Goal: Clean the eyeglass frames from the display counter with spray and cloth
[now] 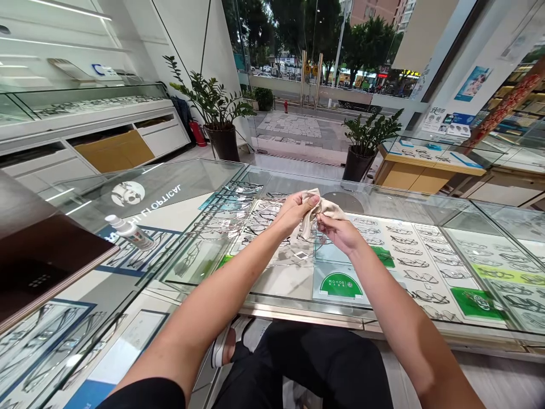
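Above the glass counter, both my hands are closed on a cream cloth (313,217). My left hand (296,209) pinches its upper part, thumb on top. My right hand (339,232) grips the cloth's lower right side with fingers pressed together. Bunched folds hang between the hands, and whatever may be wrapped inside is hidden. Below the hands, rows of eyeglasses (259,221) lie under the glass. A green and white MOHOE sign (340,286) is in the case beneath my right forearm.
A white spray bottle (130,232) stands on the glass at left, beside a dark brown panel (42,250). More eyeglasses (419,276) fill trays at right. Beyond the counter are two potted plants (224,142) (357,162), a red fire extinguisher (197,133) and glass doors.
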Motion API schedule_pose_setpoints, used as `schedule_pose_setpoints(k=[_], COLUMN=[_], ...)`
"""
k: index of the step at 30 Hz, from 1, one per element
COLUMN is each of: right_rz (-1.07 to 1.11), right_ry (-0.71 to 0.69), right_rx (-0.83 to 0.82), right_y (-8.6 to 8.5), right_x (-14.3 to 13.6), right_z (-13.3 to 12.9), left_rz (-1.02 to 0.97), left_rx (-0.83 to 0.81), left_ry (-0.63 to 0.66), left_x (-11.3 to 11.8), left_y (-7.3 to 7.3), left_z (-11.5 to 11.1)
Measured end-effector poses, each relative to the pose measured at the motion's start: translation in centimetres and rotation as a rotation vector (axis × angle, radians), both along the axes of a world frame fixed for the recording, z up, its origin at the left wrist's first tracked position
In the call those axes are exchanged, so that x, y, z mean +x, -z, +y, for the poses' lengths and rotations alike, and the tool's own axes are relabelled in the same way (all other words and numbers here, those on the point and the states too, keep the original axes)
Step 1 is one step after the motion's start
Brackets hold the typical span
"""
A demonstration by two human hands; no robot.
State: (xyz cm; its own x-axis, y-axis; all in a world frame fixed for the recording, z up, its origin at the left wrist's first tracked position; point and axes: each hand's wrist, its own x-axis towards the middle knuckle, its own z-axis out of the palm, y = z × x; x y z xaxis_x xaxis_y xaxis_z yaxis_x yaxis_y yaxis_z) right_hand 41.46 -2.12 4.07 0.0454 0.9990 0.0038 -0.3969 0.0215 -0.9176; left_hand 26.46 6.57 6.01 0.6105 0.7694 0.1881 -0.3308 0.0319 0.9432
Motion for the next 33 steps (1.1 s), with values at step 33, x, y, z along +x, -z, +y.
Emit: schedule_pose_setpoints(k=[33], right_rz=[-0.580], right_ry=[0.051], right_rx=[0.250], right_y=[-9.1], right_x=[3.4], right_z=[-7.4], left_rz=[-0.048], left_rx=[-0.258], left_ry=[0.286], left_x=[-1.2], left_y=[-0.1], left_z=[2.8])
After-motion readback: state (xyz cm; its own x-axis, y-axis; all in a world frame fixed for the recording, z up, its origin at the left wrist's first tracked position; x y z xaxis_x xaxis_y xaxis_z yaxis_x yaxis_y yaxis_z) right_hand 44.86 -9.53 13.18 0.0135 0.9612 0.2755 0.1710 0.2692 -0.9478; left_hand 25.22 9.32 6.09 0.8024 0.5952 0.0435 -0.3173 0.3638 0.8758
